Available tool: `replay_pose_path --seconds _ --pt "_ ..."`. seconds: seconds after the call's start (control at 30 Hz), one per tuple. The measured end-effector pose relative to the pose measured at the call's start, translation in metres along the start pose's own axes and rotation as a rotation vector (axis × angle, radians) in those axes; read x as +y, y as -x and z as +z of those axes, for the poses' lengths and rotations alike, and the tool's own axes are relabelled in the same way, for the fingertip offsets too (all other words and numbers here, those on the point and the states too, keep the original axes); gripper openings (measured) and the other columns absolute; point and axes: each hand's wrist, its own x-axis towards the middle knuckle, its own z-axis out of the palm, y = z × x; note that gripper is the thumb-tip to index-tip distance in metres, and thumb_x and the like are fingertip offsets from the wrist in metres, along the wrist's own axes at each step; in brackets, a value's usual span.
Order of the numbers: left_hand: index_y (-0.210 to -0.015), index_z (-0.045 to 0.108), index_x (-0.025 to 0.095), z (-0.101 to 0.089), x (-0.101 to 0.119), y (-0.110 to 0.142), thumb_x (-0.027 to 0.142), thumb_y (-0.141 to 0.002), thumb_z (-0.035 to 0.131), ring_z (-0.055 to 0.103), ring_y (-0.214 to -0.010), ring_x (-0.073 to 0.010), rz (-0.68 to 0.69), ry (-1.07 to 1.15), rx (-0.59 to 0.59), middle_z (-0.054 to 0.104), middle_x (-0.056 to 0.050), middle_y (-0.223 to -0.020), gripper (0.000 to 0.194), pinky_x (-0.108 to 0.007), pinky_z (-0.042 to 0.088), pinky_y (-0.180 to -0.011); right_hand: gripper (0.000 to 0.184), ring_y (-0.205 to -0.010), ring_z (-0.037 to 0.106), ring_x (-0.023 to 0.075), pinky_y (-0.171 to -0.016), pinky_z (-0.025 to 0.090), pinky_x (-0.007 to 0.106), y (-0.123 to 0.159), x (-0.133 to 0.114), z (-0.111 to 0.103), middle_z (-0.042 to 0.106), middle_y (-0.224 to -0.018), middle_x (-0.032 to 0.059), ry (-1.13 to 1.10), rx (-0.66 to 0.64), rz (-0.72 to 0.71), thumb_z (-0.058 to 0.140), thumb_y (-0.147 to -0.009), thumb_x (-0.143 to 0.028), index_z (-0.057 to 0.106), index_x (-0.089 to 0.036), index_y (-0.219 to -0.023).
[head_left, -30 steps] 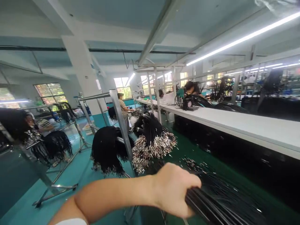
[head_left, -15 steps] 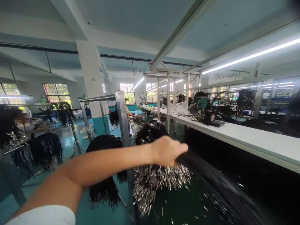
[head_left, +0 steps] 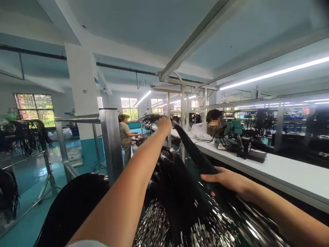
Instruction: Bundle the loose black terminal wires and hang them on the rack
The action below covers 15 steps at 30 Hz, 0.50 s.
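Note:
My left hand (head_left: 164, 124) is stretched far forward and closed round one end of a bundle of black wires (head_left: 192, 147). From there the bundle slopes down to the right. Lower along it, my right hand (head_left: 227, 179) grips the wires, its thumb on the near side and the other fingers partly hidden. Shiny metal tips (head_left: 254, 230) fan out blurred below my right hand. Under my arms hangs a thick mass of black wires (head_left: 174, 185), also ending in silvery tips.
A square metal rack post (head_left: 111, 140) stands left, beside another hanging black bundle (head_left: 74, 206). A white workbench (head_left: 282, 171) on the right carries a green machine (head_left: 235, 127) and a plastic bag (head_left: 202, 131). One person (head_left: 125, 135) stands ahead; another person (head_left: 214, 120) is behind the bench.
My left hand has moved up and forward with the wire bundle. My right hand has come into view, gripping it lower down. The rack and hanging wires appear nearer.

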Motion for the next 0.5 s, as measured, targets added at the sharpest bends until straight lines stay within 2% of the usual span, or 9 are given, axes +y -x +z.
replay_pose_path --seconds 0.07,0.1,0.17,0.23,0.27,0.33,0.43,0.5 --pt "-0.134 0.049 0.014 0.068 -0.002 0.037 0.039 -0.095 0.044 0.053 -0.121 -0.0329 0.026 0.025 -0.113 0.053 -0.021 -0.134 0.047 -0.049 0.041 -0.099 0.037 -0.073 0.065 0.0182 -0.067 0.052 0.029 -0.050 0.016 0.021 0.068 -0.088 0.0075 0.303 0.115 -0.057 0.067 -0.077 -0.015 0.052 -0.014 -0.110" --pt "-0.136 0.048 0.019 0.101 -0.003 0.057 0.048 -0.094 0.042 0.051 -0.125 -0.0322 0.041 0.043 -0.165 0.051 -0.018 -0.139 0.051 -0.048 0.040 -0.102 0.042 -0.082 0.067 0.0217 -0.072 0.051 0.030 -0.072 0.031 0.031 0.068 -0.095 0.0102 0.478 0.138 -0.079 0.067 -0.073 -0.010 0.052 -0.013 -0.112" --pt "-0.141 0.045 0.025 0.156 -0.007 0.093 0.060 -0.091 0.039 0.033 -0.141 -0.0343 0.057 0.139 -0.335 0.034 -0.013 -0.155 0.061 -0.053 0.031 -0.110 0.042 -0.099 0.065 0.0258 -0.084 0.050 0.034 -0.104 0.065 0.047 0.067 -0.107 0.0128 0.654 0.146 -0.101 0.063 -0.073 -0.011 0.054 -0.015 -0.114" --pt "-0.144 0.042 0.027 0.192 -0.012 0.116 0.062 -0.093 0.032 0.019 -0.147 -0.0319 0.002 0.209 -0.334 0.024 -0.009 -0.160 0.063 -0.055 0.026 -0.114 0.046 -0.107 0.063 0.0282 -0.088 0.049 0.038 -0.113 0.091 0.055 0.064 -0.119 0.0130 0.694 0.160 -0.163 0.058 -0.078 -0.019 0.052 -0.018 -0.124" --pt "-0.144 0.041 0.028 0.202 -0.015 0.122 0.062 -0.093 0.030 0.016 -0.148 -0.0308 -0.005 0.227 -0.330 0.021 -0.007 -0.161 0.063 -0.055 0.024 -0.115 0.049 -0.111 0.062 0.0298 -0.090 0.049 0.041 -0.110 0.099 0.057 0.062 -0.123 0.0131 0.711 0.190 -0.184 0.057 -0.080 -0.023 0.050 -0.020 -0.128" --pt "-0.145 0.040 0.028 0.209 -0.020 0.124 0.062 -0.093 0.029 0.014 -0.149 -0.0300 0.011 0.235 -0.332 0.020 -0.007 -0.161 0.063 -0.055 0.024 -0.115 0.056 -0.121 0.054 0.0339 -0.099 0.044 0.049 -0.088 0.108 0.058 0.057 -0.131 0.0137 0.777 0.300 -0.239 0.057 -0.079 -0.028 0.047 -0.021 -0.134" --pt "-0.146 0.039 0.027 0.200 -0.021 0.112 0.060 -0.094 0.031 0.014 -0.149 -0.0312 0.012 0.214 -0.356 0.019 -0.008 -0.162 0.062 -0.056 0.025 -0.114 0.058 -0.134 0.041 0.0348 -0.112 0.034 0.054 -0.032 0.129 0.060 0.049 -0.141 0.0089 0.817 0.418 -0.413 0.055 -0.081 -0.032 0.047 -0.029 -0.138" --pt "-0.142 0.043 0.024 0.184 -0.013 0.105 0.056 -0.094 0.034 0.019 -0.146 -0.0340 0.006 0.176 -0.376 0.025 -0.011 -0.160 0.058 -0.059 0.025 -0.113 0.052 -0.132 0.044 0.0340 -0.107 0.042 0.055 0.008 0.162 0.064 0.049 -0.141 0.0027 0.740 0.374 -0.472 0.050 -0.085 -0.042 0.047 -0.044 -0.136"
